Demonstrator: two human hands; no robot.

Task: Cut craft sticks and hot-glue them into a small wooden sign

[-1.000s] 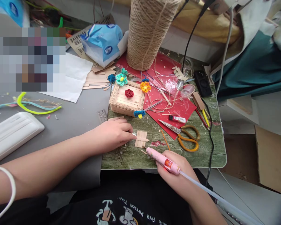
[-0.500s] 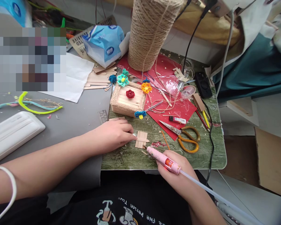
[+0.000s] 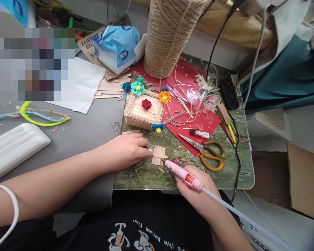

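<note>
My left hand [image 3: 128,150] rests on the green wood-patterned table [image 3: 235,174], its fingertips pinched on the left end of a thin stick laid across a small panel of wooden craft sticks [image 3: 158,156]. My right hand [image 3: 199,190] is closed round a pink glue pen [image 3: 183,175] with a clear glue stick trailing back; its tip sits at the panel's lower right corner. Behind the panel stands a twine-wrapped stick box [image 3: 143,109] with a red rose and coloured flowers on it.
Orange-handled scissors [image 3: 206,153] lie right of the panel on red paper [image 3: 199,122]. A big cone of jute twine [image 3: 170,35] stands at the back, a blue tissue pack [image 3: 117,47] and loose craft sticks [image 3: 110,89] left of it. A white case [image 3: 13,148] lies far left.
The glue pen's tip has crept up and right, from below the panel to its lower right corner. My left hand has stayed on the stick.
</note>
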